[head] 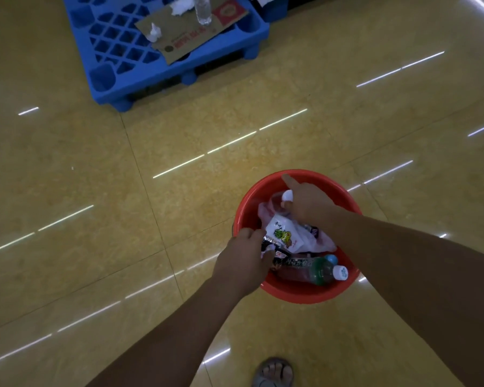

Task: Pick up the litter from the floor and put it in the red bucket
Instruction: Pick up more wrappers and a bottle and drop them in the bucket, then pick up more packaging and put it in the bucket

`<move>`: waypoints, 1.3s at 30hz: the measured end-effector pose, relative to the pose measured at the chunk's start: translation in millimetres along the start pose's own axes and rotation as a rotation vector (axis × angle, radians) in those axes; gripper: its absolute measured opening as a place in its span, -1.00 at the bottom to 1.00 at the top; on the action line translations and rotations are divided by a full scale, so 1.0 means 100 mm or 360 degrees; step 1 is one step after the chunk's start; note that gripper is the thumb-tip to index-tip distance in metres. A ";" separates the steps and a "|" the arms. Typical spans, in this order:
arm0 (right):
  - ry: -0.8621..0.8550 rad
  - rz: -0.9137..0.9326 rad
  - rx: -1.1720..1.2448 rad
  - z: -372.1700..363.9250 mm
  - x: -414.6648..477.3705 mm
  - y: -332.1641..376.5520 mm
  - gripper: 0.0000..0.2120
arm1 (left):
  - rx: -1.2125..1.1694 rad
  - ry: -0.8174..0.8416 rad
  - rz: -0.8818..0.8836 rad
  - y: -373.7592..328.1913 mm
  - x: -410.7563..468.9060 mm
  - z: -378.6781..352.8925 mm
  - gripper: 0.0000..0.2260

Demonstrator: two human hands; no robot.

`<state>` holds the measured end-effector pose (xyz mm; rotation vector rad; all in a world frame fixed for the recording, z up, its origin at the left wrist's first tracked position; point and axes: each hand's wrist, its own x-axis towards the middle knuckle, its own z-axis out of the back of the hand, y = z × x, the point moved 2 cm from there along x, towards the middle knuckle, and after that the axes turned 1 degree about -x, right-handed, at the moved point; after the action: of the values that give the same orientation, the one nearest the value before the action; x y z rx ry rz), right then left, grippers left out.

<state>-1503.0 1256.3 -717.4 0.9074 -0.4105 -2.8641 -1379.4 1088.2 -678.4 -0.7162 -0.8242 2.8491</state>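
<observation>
- The red round plastic bucket point(266, 188) stood on the glossy yellow tiled floor point(95, 163). It already held a pink plastic bag point(323, 243), a white snack packet with a green cartoon point(284, 233) and a green-tinted plastic bottle point(323, 272).
- The left hand point(245, 261) was at the bucket's near-left rim, fingers curled, pinching a black printed wrapper point(280, 256) inside it.
- The right hand point(308, 203) hung over the bucket's middle. Its forefinger was straight and the other fingers were curled round a white-capped item point(287, 195) that I could not identify.
- The step in hand looked like the drop into the bucket.
- The next move called for loosening both grips inside the rim. After that, the person would likely head for the crumpled white tissue point(154, 33) and clear plastic bottle point(202, 9) on the blue plastic pallet point(118, 65).
</observation>
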 end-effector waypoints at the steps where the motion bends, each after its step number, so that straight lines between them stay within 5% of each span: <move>1: -0.0038 0.0013 0.0000 0.06 -0.06 -0.03 -0.30 | 0.0004 0.0005 -0.0011 -0.07 0.02 0.01 -0.61; 15: -0.0187 -0.0267 0.0324 0.58 -1.58 -1.13 -0.59 | 0.0091 0.0139 -0.0373 -1.69 0.14 -0.16 -0.54; 26: -0.0264 -0.0983 0.0628 0.09 -4.06 -2.70 -0.48 | 0.0361 0.0457 -0.0862 -3.50 -0.50 -0.92 -0.48; 39: -0.0479 -0.1407 0.0828 -0.51 -6.25 -3.60 -0.49 | 0.0539 0.0552 -0.1254 -4.96 -1.67 -1.91 -0.49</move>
<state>-971.5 1704.2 -517.9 0.8719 -1.0520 -3.8247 -1163.7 1566.7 -491.6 -0.6246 -0.4164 2.0079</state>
